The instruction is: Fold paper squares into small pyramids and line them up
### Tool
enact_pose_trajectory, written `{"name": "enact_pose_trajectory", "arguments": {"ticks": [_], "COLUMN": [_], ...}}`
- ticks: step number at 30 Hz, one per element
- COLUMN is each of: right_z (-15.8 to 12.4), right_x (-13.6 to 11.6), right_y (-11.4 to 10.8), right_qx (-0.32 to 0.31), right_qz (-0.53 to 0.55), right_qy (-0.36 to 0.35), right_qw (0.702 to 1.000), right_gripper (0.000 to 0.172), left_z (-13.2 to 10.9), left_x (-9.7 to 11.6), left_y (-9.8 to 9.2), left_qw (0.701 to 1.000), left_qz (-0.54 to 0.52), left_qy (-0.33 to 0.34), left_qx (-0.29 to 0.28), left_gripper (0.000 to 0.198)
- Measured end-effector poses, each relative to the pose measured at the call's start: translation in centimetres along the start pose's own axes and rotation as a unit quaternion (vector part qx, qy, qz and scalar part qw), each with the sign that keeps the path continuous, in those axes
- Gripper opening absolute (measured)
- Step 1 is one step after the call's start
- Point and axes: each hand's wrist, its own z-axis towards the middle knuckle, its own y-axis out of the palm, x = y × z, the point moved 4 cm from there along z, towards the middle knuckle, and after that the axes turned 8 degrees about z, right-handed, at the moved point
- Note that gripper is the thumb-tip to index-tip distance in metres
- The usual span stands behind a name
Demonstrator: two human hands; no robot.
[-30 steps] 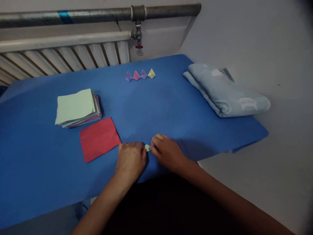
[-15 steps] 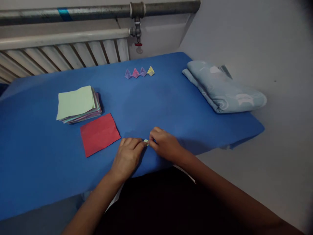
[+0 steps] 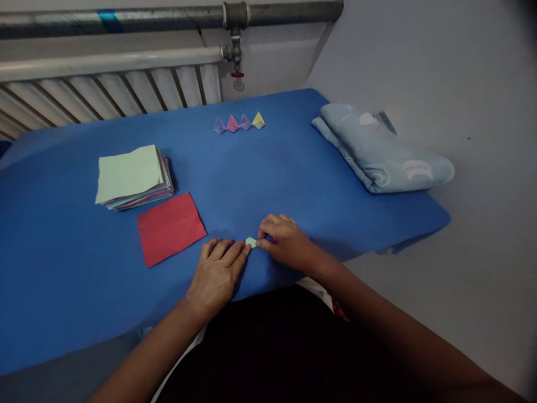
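Observation:
A small light-green folded piece of paper (image 3: 250,242) lies on the blue cloth-covered table near its front edge, between my hands. My left hand (image 3: 218,271) rests palm down at its left, fingers laid out flat on the cloth, with the fingertips at the paper's left and lower edge. From the right, my right hand (image 3: 283,240) is closed with thumb and bent fingers pinching the paper's right corner. Left of my hands lies a red sheet (image 3: 172,229). Behind it sits a stack of coloured paper (image 3: 128,174) with a light-green sheet on top.
Several small folded paper pieces, purple, pink and yellow (image 3: 258,120), stand in a row at the back. A folded light-blue patterned cloth (image 3: 377,148) lies at the right by the wall. Behind the table are a radiator (image 3: 126,92) and a metal pipe (image 3: 168,21).
My left fingers have flattened and drawn slightly apart, uncovering more of the green paper. My right hand has shifted slightly to the right. The other things lie as before.

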Motion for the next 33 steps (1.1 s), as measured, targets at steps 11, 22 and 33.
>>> {"name": "enact_pose_trajectory", "arguments": {"ticks": [11, 22, 33], "right_z": [0.1, 0.2, -0.6], "right_x": [0.1, 0.5, 0.6], "right_y": [0.0, 0.2, 0.6], "right_qx": [-0.009, -0.008, 0.029], "right_qz": [-0.02, -0.016, 0.013], "right_qy": [0.025, 0.011, -0.002], "right_qw": [0.999, 1.0, 0.999], "right_gripper": [0.014, 0.013, 0.006], "left_z": [-0.6, -1.0, 0.9], "left_x": [-0.2, 0.5, -0.6], "left_y": [0.2, 0.1, -0.3], "left_qw": [1.0, 0.998, 0.995], "left_qz": [0.012, 0.056, -0.061], "left_qy": [0.011, 0.013, -0.075], "left_qx": [-0.004, -0.04, -0.039], "left_gripper": [0.043, 0.044, 0.021]}}
